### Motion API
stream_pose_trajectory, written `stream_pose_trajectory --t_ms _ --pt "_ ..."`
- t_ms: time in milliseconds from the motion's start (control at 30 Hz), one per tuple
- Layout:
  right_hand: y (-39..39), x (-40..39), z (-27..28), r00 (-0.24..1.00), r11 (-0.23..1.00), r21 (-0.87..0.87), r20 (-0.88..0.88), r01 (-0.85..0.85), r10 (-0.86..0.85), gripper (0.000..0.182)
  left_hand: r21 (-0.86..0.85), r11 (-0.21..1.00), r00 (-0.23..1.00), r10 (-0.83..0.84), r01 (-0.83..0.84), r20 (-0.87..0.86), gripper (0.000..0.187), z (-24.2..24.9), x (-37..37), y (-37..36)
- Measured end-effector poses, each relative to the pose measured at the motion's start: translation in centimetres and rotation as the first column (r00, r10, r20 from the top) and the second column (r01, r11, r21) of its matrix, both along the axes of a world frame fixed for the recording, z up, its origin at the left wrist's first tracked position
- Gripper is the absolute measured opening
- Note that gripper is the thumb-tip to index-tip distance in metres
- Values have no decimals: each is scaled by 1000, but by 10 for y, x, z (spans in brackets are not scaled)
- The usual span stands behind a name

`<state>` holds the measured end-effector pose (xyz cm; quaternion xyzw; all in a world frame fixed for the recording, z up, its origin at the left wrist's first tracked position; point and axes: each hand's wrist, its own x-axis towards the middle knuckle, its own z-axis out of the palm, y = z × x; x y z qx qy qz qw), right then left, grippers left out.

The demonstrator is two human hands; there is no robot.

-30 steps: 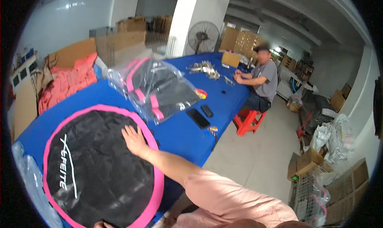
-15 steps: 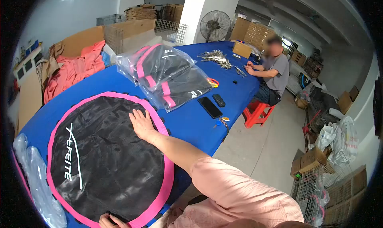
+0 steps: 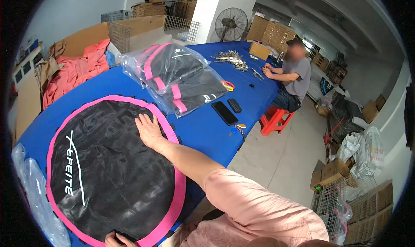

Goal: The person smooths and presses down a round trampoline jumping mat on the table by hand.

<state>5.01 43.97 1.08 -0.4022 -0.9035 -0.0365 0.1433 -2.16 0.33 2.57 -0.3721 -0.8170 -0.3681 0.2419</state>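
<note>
A round black trampoline mat (image 3: pixel 116 160) with a pink border, white lettering and small dark tabs around its rim lies flat on the blue-covered table (image 3: pixel 101 86). My right hand (image 3: pixel 149 131) rests palm down on the mat near its far right border, fingers spread. At the mat's near edge, partly cut off by the frame's bottom, my left hand (image 3: pixel 119 239) has its fingers curled on the pink border. Beyond the mat, folded black-and-pink mats in a clear plastic bag (image 3: pixel 173 76) lie on the table.
A black phone (image 3: pixel 225 113), a small dark case (image 3: pixel 234 105), keys (image 3: pixel 238 128) and scissors (image 3: pixel 228 86) lie right of the bag. Farther back is a heap of metal parts (image 3: pixel 231 59), where a co-worker (image 3: pixel 296 72) sits on a red stool (image 3: pixel 276 121). Clear plastic (image 3: pixel 36 195) lies at left.
The whole view has shifted slightly, so everything appears a little farther left. Both hands keep their places on the mat.
</note>
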Motion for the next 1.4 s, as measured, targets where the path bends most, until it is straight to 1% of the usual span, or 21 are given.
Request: stream_pose_trajectory --t_ms 267,533,767,967,1067,1400 --pt "1 -1 2 1000 1000 -18 -2 -5 4 55 -15 1000 1000 17 -17 8 24 -5 -1 -1" --pt "4 -2 -7 999 998 55 -35 -18 20 58 -26 1000 1000 11 -11 1 20 -2 0 -1" --pt "7 -4 -10 999 999 36 -45 -8 10 58 -32 999 1000 17 -17 -22 20 -1 1 0" --pt "4 -3 -6 999 1000 12 -42 -14 14 57 -13 1000 1000 5 -5 -8 21 -4 -1 -1" --pt "4 -3 -6 999 1000 6 -39 -15 16 57 -14 1000 1000 25 -25 12 21 -5 0 0" --pt "5 -4 -7 998 1000 18 -62 -10 11 54 -8 1000 1000 4 -4 -2 24 -5 -2 0"
